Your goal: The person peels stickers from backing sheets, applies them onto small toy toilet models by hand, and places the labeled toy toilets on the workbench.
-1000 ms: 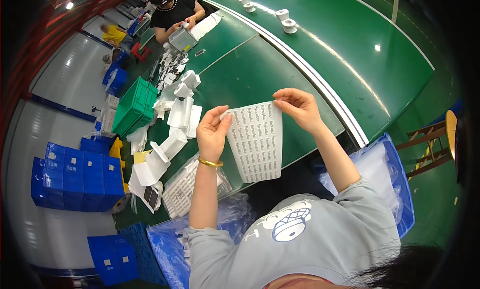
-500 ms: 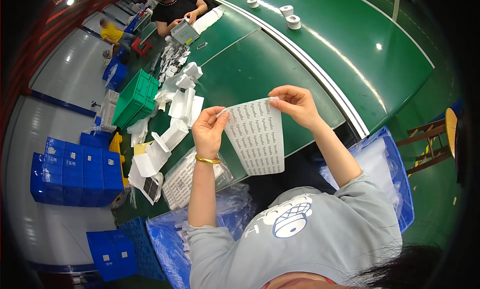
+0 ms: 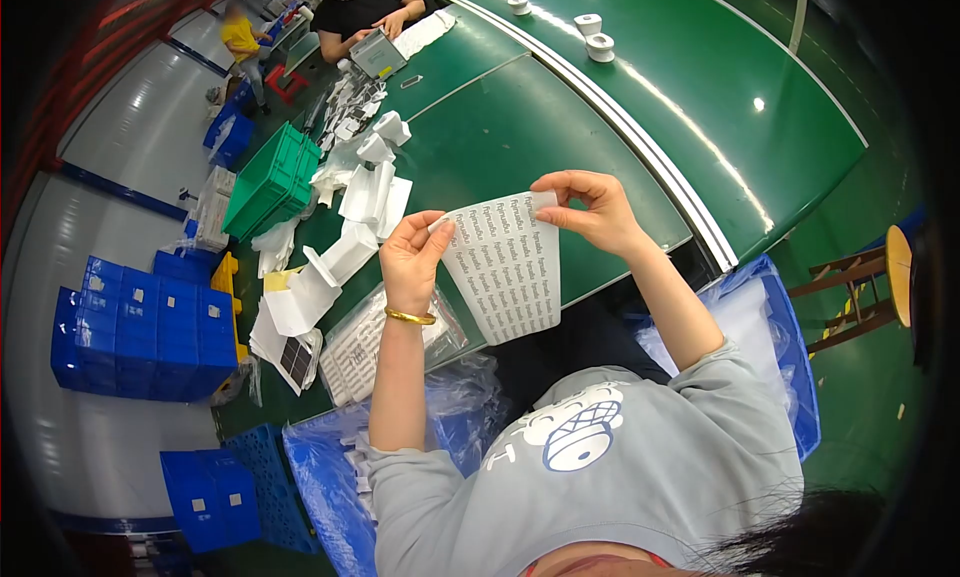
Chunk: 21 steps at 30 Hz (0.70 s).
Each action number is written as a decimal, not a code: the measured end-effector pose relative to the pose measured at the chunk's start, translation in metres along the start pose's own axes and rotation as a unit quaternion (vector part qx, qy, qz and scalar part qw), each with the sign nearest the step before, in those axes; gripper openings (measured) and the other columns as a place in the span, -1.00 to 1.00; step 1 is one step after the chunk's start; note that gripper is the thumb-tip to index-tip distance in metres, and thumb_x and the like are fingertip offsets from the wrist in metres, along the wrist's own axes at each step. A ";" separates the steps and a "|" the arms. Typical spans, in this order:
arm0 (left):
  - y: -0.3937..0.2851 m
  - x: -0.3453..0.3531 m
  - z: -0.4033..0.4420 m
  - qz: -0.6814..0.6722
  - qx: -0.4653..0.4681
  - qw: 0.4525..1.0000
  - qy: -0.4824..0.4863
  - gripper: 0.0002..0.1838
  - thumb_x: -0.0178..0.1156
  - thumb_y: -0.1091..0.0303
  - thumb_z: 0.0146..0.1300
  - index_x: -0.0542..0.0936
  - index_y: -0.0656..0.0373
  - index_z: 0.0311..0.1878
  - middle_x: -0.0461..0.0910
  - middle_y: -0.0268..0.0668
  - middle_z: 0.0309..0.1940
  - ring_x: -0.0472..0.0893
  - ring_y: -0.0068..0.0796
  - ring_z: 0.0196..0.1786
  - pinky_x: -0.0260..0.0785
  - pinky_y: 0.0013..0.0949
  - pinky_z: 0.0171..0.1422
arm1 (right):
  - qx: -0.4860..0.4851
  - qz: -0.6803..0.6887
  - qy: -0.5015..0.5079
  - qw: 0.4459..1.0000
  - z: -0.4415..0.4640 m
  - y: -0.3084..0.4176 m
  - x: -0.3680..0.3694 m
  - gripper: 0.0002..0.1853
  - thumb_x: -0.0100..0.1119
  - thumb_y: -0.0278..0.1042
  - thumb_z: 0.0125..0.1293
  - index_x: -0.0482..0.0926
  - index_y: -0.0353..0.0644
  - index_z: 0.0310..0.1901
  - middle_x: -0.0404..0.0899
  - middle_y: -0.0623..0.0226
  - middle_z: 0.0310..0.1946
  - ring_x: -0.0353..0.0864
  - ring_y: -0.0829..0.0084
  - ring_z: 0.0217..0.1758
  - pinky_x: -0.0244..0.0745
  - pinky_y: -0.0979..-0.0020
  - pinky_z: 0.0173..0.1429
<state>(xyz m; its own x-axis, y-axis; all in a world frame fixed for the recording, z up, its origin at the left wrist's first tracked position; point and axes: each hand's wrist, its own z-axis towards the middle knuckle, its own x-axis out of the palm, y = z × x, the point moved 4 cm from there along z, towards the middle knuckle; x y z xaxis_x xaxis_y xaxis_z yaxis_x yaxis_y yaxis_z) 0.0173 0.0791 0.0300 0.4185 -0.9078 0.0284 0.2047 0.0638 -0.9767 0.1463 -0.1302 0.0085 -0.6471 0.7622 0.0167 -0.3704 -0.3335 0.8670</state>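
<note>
Between my hands hangs a pale sheet [image 3: 505, 277] printed with rows of repeated dark lettering. My left hand [image 3: 413, 260], with a gold bangle above the wrist, pinches its upper left corner between thumb and fingers. At the upper right corner, my right hand [image 3: 595, 213] grips the same sheet, thumb against fingers. The sheet is held up off the table and tilts down toward my body. Beneath and left of it, a clear plastic bag of similar printed sheets [image 3: 350, 362] lies at the table edge.
White folded card pieces [image 3: 345, 252] and a green crate [image 3: 270, 182] line the table's left side. Across the green table [image 3: 560, 117], a co-worker [image 3: 365, 17] handles a grey box [image 3: 378, 55]. Plastic-lined blue bins [image 3: 800, 347] flank me. White rolls [image 3: 600, 47] stand on the far surface.
The view has shifted slightly. Both hands keep hold of the sheet's corners, nearly unmoved. Far off, the person in yellow has gone from a bent posture to more upright.
</note>
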 end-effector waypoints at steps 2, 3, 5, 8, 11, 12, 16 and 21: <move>0.000 -0.001 -0.003 -0.011 0.001 1.000 -0.003 -0.83 0.25 0.56 0.21 0.54 0.35 -0.13 0.67 -0.21 -0.24 0.62 -0.61 -0.20 0.45 -0.59 -0.07 | 0.024 0.006 -0.017 1.000 -0.002 -0.001 0.004 -0.78 0.35 -0.43 0.17 0.65 -0.28 -0.15 0.60 0.47 -0.44 0.47 0.73 -0.39 0.43 0.63 -0.27; -0.001 -0.002 -0.005 -0.002 0.006 1.000 -0.002 -0.83 0.25 0.56 0.21 0.54 0.35 -0.14 0.67 -0.22 -0.25 0.62 -0.61 -0.21 0.45 -0.59 -0.07 | 0.040 0.009 -0.016 0.999 -0.003 -0.002 0.005 -0.79 0.35 -0.42 0.17 0.65 -0.28 -0.16 0.61 0.46 -0.44 0.48 0.73 -0.40 0.43 0.63 -0.27; -0.002 -0.003 -0.007 0.013 0.017 1.000 0.000 -0.84 0.26 0.56 0.21 0.54 0.35 -0.15 0.67 -0.23 -0.27 0.62 -0.62 -0.23 0.45 -0.59 -0.09 | 0.069 0.013 -0.014 0.997 -0.003 -0.004 0.004 -0.80 0.35 -0.42 0.18 0.65 -0.28 -0.18 0.63 0.45 -0.43 0.49 0.73 -0.41 0.44 0.63 -0.28; -0.006 -0.008 -0.011 0.023 0.031 0.999 0.015 -0.86 0.26 0.55 0.21 0.54 0.34 -0.18 0.67 -0.24 -0.32 0.62 -0.63 -0.26 0.45 -0.60 -0.12 | 0.093 0.046 -0.010 0.995 -0.003 -0.005 0.008 -0.83 0.35 -0.42 0.18 0.65 -0.30 -0.22 0.65 0.41 -0.42 0.54 0.71 -0.41 0.46 0.63 -0.29; -0.006 -0.012 -0.013 0.040 0.032 0.998 0.022 -0.88 0.27 0.53 0.22 0.54 0.32 -0.22 0.67 -0.26 -0.34 0.61 -0.66 -0.28 0.43 -0.62 -0.15 | 0.121 0.093 -0.009 0.988 -0.005 -0.005 0.011 -0.85 0.34 -0.44 0.19 0.64 -0.32 -0.26 0.66 0.37 -0.43 0.59 0.68 -0.38 0.48 0.62 -0.29; -0.006 -0.013 -0.015 0.039 0.035 0.998 0.023 -0.89 0.27 0.53 0.22 0.54 0.32 -0.24 0.66 -0.27 -0.35 0.61 -0.67 -0.29 0.43 -0.62 -0.16 | 0.120 0.091 -0.006 0.989 -0.005 -0.005 0.012 -0.86 0.33 -0.45 0.19 0.64 -0.32 -0.27 0.67 0.36 -0.42 0.60 0.67 -0.37 0.48 0.62 -0.29; -0.003 -0.017 -0.018 0.054 0.040 0.997 0.027 -0.90 0.27 0.52 0.22 0.53 0.30 -0.29 0.65 -0.31 -0.40 0.58 -0.72 -0.35 0.39 -0.65 -0.24 | 0.111 0.090 -0.005 0.990 -0.007 -0.005 0.013 -0.89 0.32 -0.47 0.20 0.63 -0.32 -0.30 0.67 0.33 -0.41 0.62 0.64 -0.34 0.49 0.61 -0.27; 0.003 -0.022 -0.023 0.064 0.039 0.997 0.024 -0.89 0.28 0.48 0.22 0.55 0.29 -0.34 0.64 -0.37 -0.46 0.54 -0.76 -0.40 0.36 -0.67 -0.31 | 0.103 0.081 -0.003 0.991 -0.012 -0.005 0.016 -0.91 0.32 -0.48 0.19 0.63 -0.31 -0.33 0.66 0.36 -0.43 0.61 0.65 -0.35 0.49 0.60 -0.24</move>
<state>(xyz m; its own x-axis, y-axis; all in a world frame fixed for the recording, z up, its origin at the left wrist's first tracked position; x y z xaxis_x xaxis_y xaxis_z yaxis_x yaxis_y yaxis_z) -0.0114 0.0902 0.0212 0.4032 -0.9087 -0.1080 0.2208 0.2111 -0.9522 0.1294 -0.1236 -0.0013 -0.6834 0.7107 0.1670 -0.1166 -0.3321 0.9360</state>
